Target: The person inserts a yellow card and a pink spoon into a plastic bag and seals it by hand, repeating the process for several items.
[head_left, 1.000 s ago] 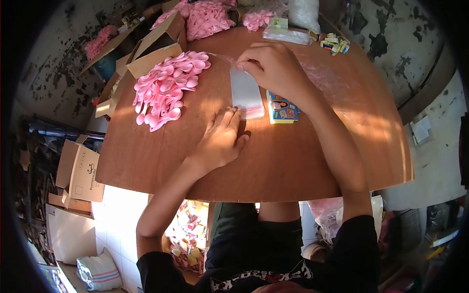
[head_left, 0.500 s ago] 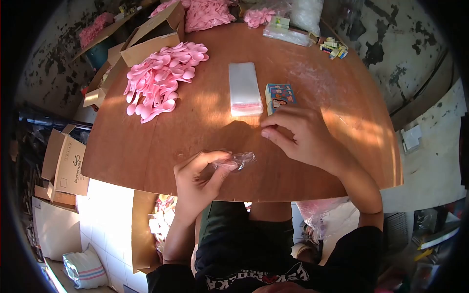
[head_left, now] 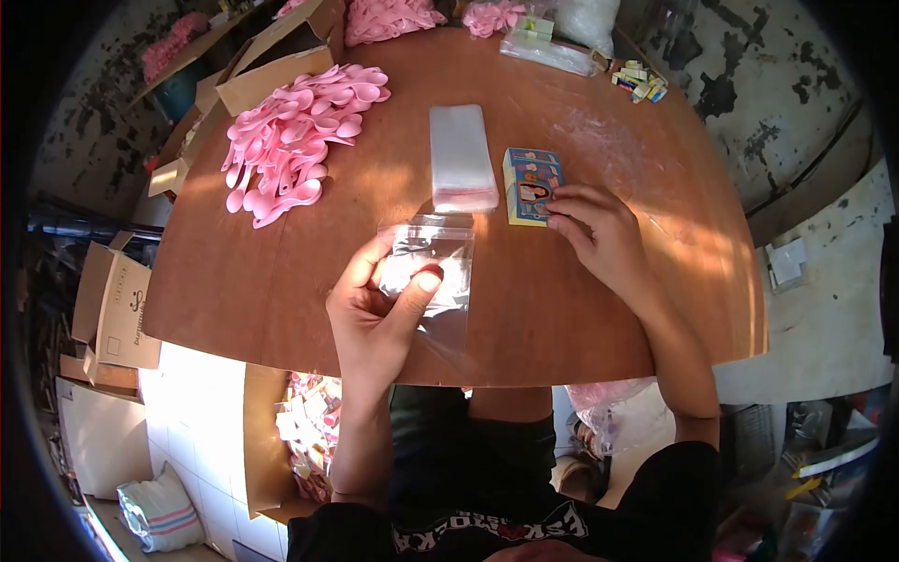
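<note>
My left hand (head_left: 375, 304) pinches a clear plastic bag (head_left: 445, 314) between thumb and fingers, low over the front of the table. The bag hangs flat and see-through, with light glaring off it. To the right, my right hand (head_left: 599, 234) has its thumb and fingertips at the right edge of a stack of printed cards (head_left: 532, 187), blue with a small picture on top. The fingertips seem to grip the top card. Just left of the cards lies a pile of clear plastic bags (head_left: 461, 155) with a pinkish band along the near end.
Pink plastic spoons (head_left: 290, 140) are heaped on the table's left side, against an open cardboard box (head_left: 281, 80). Bags of pink spoons (head_left: 393, 21) stand at the back. Small boxes (head_left: 640, 82) lie at the back right. The brown table (head_left: 562, 328) has a curved edge.
My right hand has moved down and right onto the edge of the card stack. My left hand has lifted, and the bag, crumpled before, now spreads flat. The view has shifted slightly.
</note>
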The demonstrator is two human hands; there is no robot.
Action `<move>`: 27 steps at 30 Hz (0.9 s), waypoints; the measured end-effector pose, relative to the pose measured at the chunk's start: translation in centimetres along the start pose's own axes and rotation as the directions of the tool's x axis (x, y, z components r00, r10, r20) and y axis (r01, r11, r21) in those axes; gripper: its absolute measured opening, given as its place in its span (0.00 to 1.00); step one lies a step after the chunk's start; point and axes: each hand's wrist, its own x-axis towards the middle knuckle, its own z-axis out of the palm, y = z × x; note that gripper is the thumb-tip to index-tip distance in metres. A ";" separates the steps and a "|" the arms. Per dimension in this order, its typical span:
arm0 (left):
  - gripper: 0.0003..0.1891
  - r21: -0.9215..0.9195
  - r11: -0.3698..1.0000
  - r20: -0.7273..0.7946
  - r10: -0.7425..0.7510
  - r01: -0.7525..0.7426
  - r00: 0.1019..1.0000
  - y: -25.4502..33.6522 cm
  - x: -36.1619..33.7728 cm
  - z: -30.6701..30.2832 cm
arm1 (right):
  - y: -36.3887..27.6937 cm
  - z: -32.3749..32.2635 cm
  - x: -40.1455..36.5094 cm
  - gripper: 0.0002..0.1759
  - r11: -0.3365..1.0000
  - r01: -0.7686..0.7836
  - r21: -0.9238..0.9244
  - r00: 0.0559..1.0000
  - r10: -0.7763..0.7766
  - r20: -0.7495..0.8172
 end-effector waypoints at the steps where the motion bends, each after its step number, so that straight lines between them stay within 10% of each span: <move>1: 0.25 -0.008 0.999 0.015 -0.033 0.033 0.999 0.0 -0.1 0.3 | 0.1 0.0 -0.1 0.09 1.000 0.011 0.015 1.000 -0.010 -0.019; 7: 0.25 -0.047 0.995 0.094 -0.081 0.085 0.992 -1.4 0.0 1.2 | -2.5 -2.5 0.1 0.06 0.940 -0.149 0.308 0.905 0.255 -0.340; 14: 0.25 0.018 0.990 0.178 -0.137 0.136 0.974 -1.4 -0.7 2.0 | -6.6 -3.7 0.3 0.11 0.653 -0.079 0.753 0.933 0.314 -0.175; 27: 0.24 0.173 0.972 0.257 -0.203 0.162 0.945 0.3 -1.1 0.7 | -7.8 -4.2 1.3 0.08 0.829 -0.131 0.544 0.991 0.104 0.080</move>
